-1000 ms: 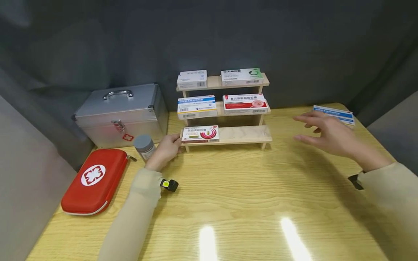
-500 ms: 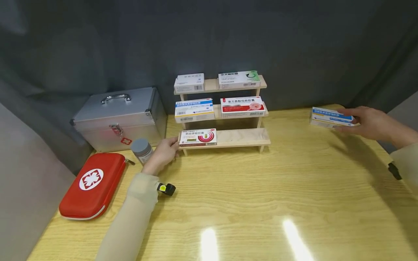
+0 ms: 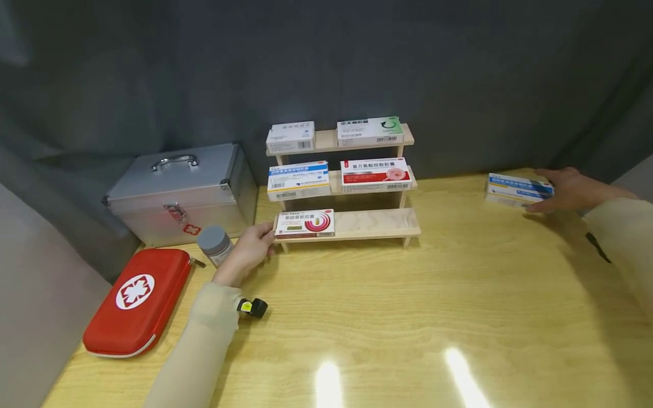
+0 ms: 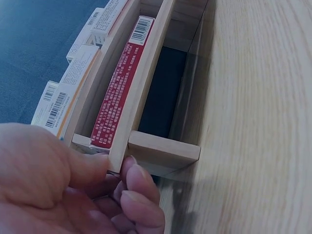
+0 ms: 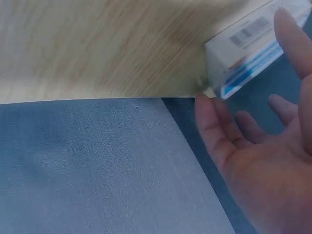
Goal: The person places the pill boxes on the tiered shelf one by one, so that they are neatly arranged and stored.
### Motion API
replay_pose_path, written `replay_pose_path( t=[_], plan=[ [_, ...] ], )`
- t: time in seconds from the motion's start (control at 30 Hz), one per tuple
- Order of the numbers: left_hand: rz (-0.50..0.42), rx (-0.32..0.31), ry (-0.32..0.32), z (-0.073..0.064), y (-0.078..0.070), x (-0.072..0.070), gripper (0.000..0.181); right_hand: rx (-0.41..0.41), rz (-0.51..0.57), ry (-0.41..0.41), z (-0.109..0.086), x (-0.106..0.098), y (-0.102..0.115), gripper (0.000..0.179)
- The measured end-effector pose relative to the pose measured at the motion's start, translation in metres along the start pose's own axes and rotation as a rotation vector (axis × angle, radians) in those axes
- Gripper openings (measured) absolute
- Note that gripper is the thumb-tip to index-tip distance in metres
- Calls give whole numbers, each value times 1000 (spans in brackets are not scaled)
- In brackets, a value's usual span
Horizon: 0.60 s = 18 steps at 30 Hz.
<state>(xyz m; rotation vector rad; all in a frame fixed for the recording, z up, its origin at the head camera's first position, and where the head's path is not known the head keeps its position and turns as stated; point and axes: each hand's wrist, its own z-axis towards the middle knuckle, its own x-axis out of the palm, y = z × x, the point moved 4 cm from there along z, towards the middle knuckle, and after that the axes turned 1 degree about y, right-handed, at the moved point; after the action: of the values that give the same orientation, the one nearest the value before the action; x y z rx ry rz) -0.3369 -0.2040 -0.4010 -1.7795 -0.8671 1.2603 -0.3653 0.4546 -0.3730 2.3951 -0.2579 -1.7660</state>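
Note:
My left hand (image 3: 248,249) grips the left end of the lowest board of a three-tier wooden shelf (image 3: 377,222). In the left wrist view the thumb lies on top and the fingers curl beneath, beside a red-and-white medicine box (image 4: 117,92). At the far right my right hand (image 3: 573,191) reaches around the right end of a blue-and-white medicine box (image 3: 516,190) lying on the table. Its thumb is on the near side and its fingers are spread on the far side. In the right wrist view a wide gap shows between thumb and fingers; firm contact is hard to make out.
Two medicine boxes stand on each upper tier, including a red-and-white box (image 3: 376,174) and a green-and-white box (image 3: 369,131). Left of the shelf are a grey-lidded bottle (image 3: 214,242), a silver first-aid case (image 3: 178,192) and a red zip case (image 3: 140,303). A dark curtain (image 3: 459,73) hangs behind.
My right hand has moved right and around the end of the blue-and-white medicine box. The left hand keeps its hold on the shelf. The head view has shifted slightly.

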Motion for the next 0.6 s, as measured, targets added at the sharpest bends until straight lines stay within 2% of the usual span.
replay_pose_path(
  t=[0.2, 0.37, 0.6],
  plan=[
    [36, 24, 9, -2, 1, 0, 45, 44, 48, 53, 12, 7, -18, 131],
    [36, 44, 8, -4, 0, 0, 45, -8, 62, 59, 15, 7, -21, 123],
    [40, 38, 10, -3, 0, 0, 46, -24, 84, 66, 19, 9, -23, 114]
  ],
)
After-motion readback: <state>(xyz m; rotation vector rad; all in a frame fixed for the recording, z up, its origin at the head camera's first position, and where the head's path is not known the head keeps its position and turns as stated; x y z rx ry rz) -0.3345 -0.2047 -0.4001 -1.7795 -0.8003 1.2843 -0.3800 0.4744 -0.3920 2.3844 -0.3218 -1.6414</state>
